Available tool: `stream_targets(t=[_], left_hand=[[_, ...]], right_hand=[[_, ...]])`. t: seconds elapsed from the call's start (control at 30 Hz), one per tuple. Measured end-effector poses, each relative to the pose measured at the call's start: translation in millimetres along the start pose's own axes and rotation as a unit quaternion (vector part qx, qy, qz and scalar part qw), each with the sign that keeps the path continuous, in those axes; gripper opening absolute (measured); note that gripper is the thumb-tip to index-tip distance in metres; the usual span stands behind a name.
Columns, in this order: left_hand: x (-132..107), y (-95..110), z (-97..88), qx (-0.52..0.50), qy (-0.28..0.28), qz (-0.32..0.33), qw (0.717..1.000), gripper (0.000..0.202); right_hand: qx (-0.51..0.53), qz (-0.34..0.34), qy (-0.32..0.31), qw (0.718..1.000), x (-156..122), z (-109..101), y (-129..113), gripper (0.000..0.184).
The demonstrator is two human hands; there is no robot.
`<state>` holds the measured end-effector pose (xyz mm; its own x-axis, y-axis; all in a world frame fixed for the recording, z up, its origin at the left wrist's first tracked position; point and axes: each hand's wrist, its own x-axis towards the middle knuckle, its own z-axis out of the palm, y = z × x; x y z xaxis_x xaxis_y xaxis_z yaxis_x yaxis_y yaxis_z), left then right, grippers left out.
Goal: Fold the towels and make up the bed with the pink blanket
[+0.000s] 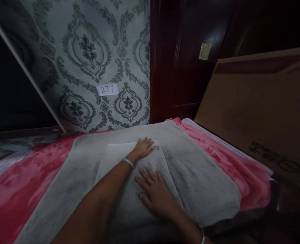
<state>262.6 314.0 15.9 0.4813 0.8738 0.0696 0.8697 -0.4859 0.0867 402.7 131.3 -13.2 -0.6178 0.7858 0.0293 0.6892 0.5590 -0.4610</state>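
Note:
A pale, flat rectangular cloth (121,152), seemingly folded, lies on a larger grey plush blanket (198,176). Small dark marks show at its far right corner. My left hand (143,148) rests on the cloth near that corner, palm down and fingers stretched out. Closer to me, my right hand (158,196) lies flat on the same cloth, its fingers spread. Neither hand grips anything. My forearms hide part of the cloth's left side and near end.
Under the grey blanket spreads a red and pink cover (216,149). A large cardboard box (261,112) leans at the right. Patterned wallpaper (88,67) with a paper label (107,89) reading 277 and a dark red wooden panel (175,67) stand behind.

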Motion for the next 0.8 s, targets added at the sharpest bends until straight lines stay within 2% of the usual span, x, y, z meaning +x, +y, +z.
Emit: stream_targets(t=[0.1,0.2,0.27,0.33,0.5,0.57,0.67,0.8], left_hand=[[-32.4,-13.8,-6.7,0.004,0.010,-0.011,1.000,0.052],[-73.9,-35.3,-4.0,0.014,0.011,-0.015,1.000,0.056],[-93.8,-46.0,0.2,0.020,0.007,-0.056,0.998,0.059],[-102.3,-49.3,2.6,0.026,0.002,-0.106,0.994,0.061],[-99.3,-30.3,-7.1,0.027,-0.014,-0.145,0.989,0.063],[-107.5,-20.4,-12.5,0.018,-0.019,-0.158,0.987,0.065],[-141.6,-9.6,-13.2,0.008,-0.027,-0.138,0.990,0.068],[-203.7,-4.3,0.0,0.000,-0.020,-0.072,0.997,0.068]], right_hand=[[-0.013,-0.007,0.006,1.000,0.1,0.1,0.0,0.059],[-0.032,-0.007,0.007,0.999,-0.3,1.0,-0.2,0.059],[-0.046,-0.008,0.007,0.999,-0.6,1.2,-1.4,0.058],[-0.059,-0.008,0.007,0.998,-0.5,0.3,-2.9,0.058],[-0.092,0.002,0.002,0.996,-2.6,-5.9,-5.7,0.055],[-0.098,0.010,-0.012,0.995,-8.2,-6.5,-7.4,0.055],[-0.106,0.019,-0.014,0.994,-25.3,0.4,-11.9,0.056],[-0.132,-0.007,0.045,0.990,-51.3,20.3,-17.8,0.059]])
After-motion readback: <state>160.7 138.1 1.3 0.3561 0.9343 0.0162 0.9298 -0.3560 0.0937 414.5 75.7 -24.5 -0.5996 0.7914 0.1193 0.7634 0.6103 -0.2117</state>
